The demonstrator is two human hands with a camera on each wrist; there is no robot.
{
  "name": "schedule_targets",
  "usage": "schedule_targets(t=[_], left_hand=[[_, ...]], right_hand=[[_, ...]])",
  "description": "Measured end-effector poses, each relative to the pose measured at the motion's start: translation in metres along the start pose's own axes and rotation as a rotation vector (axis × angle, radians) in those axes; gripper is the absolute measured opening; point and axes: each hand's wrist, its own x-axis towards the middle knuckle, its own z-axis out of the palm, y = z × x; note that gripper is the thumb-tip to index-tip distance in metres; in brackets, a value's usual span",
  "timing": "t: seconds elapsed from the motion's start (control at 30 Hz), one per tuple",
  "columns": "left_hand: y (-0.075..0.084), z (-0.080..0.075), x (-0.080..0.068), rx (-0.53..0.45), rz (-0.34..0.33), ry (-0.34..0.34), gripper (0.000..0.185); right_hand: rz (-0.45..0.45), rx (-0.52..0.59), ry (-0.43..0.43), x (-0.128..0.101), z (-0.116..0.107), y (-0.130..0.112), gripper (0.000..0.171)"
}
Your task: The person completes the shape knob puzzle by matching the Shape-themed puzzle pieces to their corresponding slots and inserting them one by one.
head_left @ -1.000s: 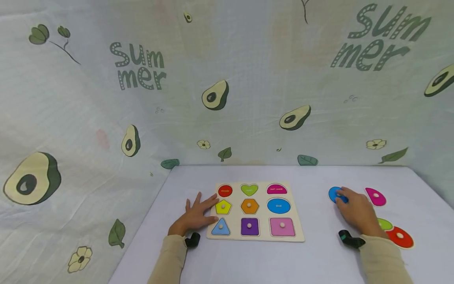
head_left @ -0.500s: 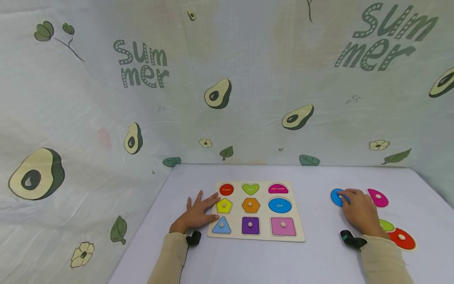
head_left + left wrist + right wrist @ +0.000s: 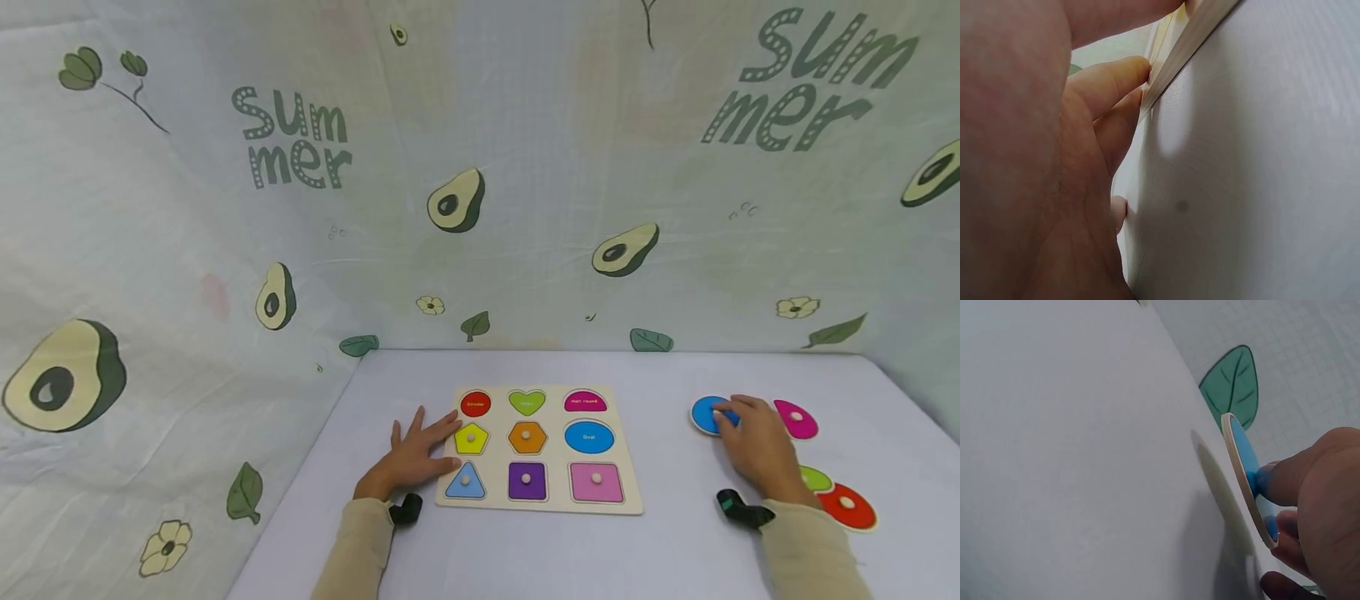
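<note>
My right hand (image 3: 761, 446) pinches a blue oval puzzle piece (image 3: 705, 414) at the right of the table. In the right wrist view the blue piece (image 3: 1245, 459) is lifted off the white surface, its shadow lying apart beneath it. My left hand (image 3: 408, 458) rests with spread fingers on the left edge of a wooden shape puzzle board (image 3: 555, 492). Thumb and fingers touch the board's edge (image 3: 1188, 50) in the left wrist view. On the board, the oval recess (image 3: 589, 437) shows a printed word, as do the red circle, green heart and pink half-round spots along the top.
A pink half-round piece (image 3: 797, 419) lies behind the right hand. Nearer the right forearm, a green piece (image 3: 816, 478) and a red round piece (image 3: 849, 507) lie together, partly covered by the arm. A printed cloth (image 3: 525, 167) hangs behind the table's far edge.
The blue piece has been raised from the table by the right hand and shifted slightly left. The left hand stays on the board.
</note>
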Motion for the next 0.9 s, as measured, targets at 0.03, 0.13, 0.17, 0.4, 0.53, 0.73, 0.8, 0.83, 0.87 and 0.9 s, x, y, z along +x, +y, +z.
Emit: schedule_targets(t=[0.03, 0.13, 0.17, 0.4, 0.53, 0.73, 0.8, 0.83, 0.87, 0.9], left_hand=[[0.0, 0.0, -0.001, 0.003, -0.001, -0.001, 0.075], [-0.001, -0.001, -0.002, 0.008, 0.001, 0.003, 0.074], [-0.001, -0.001, -0.002, 0.012, -0.006, 0.003, 0.074], [-0.001, -0.002, -0.004, 0.003, -0.012, -0.007, 0.075], [0.0, -0.003, -0.002, 0.006, -0.01, -0.015, 0.075], [-0.002, -0.001, -0.002, 0.004, -0.001, -0.003, 0.074], [-0.002, 0.0, -0.003, 0.0, 0.007, -0.003, 0.075], [-0.001, 0.0, -0.003, 0.001, 0.005, -0.005, 0.075], [-0.001, 0.0, -0.003, 0.0, 0.007, -0.003, 0.075], [0.0, 0.0, -0.003, 0.001, 0.005, -0.004, 0.075]], right_hand=[[-0.002, 0.006, 0.003, -0.001, 0.001, -0.001, 0.035], [-0.014, 0.025, 0.024, -0.002, 0.001, -0.005, 0.035], [-0.021, 0.036, 0.032, -0.002, 0.001, -0.005, 0.036], [0.009, 0.12, 0.069, -0.002, 0.001, -0.01, 0.041], [0.049, 0.173, 0.062, -0.003, -0.003, -0.011, 0.047], [0.093, 0.193, 0.011, -0.005, -0.003, -0.013, 0.054], [0.101, 0.195, 0.005, -0.006, -0.002, -0.013, 0.054], [0.1, 0.195, 0.004, -0.006, -0.002, -0.012, 0.054], [0.099, 0.199, 0.004, -0.007, -0.002, -0.012, 0.054], [0.099, 0.2, 0.006, -0.007, -0.001, -0.012, 0.054]])
